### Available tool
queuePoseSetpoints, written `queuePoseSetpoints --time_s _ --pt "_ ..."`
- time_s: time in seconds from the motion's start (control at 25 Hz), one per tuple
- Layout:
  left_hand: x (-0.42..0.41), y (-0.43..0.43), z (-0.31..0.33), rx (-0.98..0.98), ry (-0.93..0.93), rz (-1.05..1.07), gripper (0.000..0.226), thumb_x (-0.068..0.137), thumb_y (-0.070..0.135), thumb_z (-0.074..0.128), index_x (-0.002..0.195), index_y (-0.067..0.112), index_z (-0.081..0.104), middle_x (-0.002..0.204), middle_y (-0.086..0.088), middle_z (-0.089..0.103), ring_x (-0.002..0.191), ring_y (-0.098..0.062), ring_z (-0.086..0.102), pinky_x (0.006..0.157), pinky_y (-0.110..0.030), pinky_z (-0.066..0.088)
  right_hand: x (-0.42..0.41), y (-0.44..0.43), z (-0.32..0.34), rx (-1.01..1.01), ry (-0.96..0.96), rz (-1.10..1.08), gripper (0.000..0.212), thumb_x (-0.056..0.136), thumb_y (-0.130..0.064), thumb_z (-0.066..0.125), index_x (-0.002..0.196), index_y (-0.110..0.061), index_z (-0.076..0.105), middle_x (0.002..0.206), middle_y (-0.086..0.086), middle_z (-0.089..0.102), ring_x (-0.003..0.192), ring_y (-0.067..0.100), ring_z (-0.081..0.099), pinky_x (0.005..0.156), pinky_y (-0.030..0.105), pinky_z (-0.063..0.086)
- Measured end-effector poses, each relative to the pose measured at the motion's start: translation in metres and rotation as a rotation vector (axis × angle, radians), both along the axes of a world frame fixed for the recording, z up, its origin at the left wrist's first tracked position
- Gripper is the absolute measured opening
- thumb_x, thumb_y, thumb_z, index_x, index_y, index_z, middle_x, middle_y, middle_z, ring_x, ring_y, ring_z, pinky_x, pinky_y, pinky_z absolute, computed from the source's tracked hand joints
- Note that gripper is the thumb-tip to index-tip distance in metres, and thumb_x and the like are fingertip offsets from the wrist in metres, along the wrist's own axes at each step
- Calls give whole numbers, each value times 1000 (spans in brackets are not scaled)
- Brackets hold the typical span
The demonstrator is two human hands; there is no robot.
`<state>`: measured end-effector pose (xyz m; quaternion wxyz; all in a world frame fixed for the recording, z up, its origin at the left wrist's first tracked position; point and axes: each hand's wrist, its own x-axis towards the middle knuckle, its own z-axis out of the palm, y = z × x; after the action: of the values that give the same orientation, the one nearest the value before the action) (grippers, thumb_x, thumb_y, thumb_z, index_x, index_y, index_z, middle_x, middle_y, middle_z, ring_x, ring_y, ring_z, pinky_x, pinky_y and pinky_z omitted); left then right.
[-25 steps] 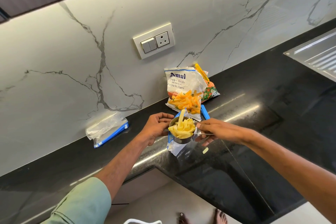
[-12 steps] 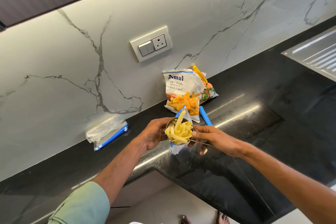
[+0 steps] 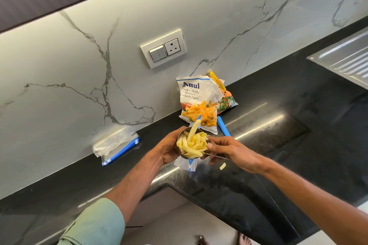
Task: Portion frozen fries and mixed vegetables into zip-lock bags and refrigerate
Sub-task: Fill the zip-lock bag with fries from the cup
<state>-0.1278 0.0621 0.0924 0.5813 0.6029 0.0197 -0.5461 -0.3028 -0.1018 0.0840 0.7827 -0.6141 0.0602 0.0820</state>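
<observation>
Your left hand (image 3: pixel 169 150) is curled round the zip-lock bag (image 3: pixel 186 164), holding its mouth up against the measuring cup (image 3: pixel 180 152). Your right hand (image 3: pixel 229 151) pinches the cup's thin handle. The cup sits between your hands, just past the tabletop's (image 3: pixel 278 145) near corner, and it is heaped with fries (image 3: pixel 192 144), one standing well above the rim.

That heap is the main risk. If you tip the cup before the bag's mouth is properly spread, the top fries will probably slide off outside it. One stray fry (image 3: pixel 222 166) already lies on the tabletop just below your right hand. The bag hangs limp and crumpled under the cup, so it may fold shut as the load drops. How wide it gapes cannot be made out.

The tabletop's front edge cuts in sharply right beneath your hands, so a spill towards you would land on the floor (image 3: pixel 179 225).

Beyond the cup, the Amul fries packet (image 3: pixel 197 103) leans on the wall with the vegetable packet (image 3: pixel 227 101) behind it and a blue clip (image 3: pixel 223 128) beside it. Sweep backwards and you could knock them. The dark tabletop at centre right of the frame gives you bare room. The spare zip-lock bags (image 3: pixel 117 145) lie well apart at the left.
</observation>
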Motion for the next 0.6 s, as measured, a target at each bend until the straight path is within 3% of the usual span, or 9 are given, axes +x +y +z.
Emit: queuePoseSetpoints --time_s 0.08,0.16,0.24,0.36,0.48,0.6 --pt "-2 -2 1 36 -111 0 44 74 42 72 104 11 80 118 -20 70 102 -30 66 106 -49 48 0 0 -3 14 20 -46 31 108 -19 52 129 -5 69 123 11 75 112 24 72 94 34 58" --pt "-4 -2 3 81 -266 0 29 80 41 73 91 17 84 105 -16 72 92 -26 64 86 -40 56 -1 -1 -5 20 50 -88 28 107 -18 53 125 -5 71 120 10 76 111 23 73 95 32 58" --pt "-5 -1 2 79 -367 -2 27 91 40 70 92 16 82 96 -13 70 85 -22 62 72 -32 54 -1 -1 -6 16 78 -126 27 107 -17 55 123 -4 72 118 9 77 110 23 74 95 30 58" --pt "-5 4 5 66 -509 43 29 96 38 66 97 11 77 96 -13 72 80 -17 67 68 -28 59 1 -1 -9 17 123 -214 23 106 -16 57 114 -4 75 111 9 79 105 22 75 96 30 59" --pt "-1 11 5 98 -691 44 27 95 37 68 97 11 77 95 -14 75 80 -17 71 73 -33 63 5 -2 -10 31 185 -333 21 104 -17 60 104 -3 76 105 12 79 98 24 77 99 36 59" --pt "-4 11 3 143 -832 17 24 95 36 69 96 13 77 86 -7 76 76 -15 71 67 -25 60 9 2 -7 -82 219 -405 24 104 -17 62 87 -7 76 105 10 79 90 20 78 89 31 62"
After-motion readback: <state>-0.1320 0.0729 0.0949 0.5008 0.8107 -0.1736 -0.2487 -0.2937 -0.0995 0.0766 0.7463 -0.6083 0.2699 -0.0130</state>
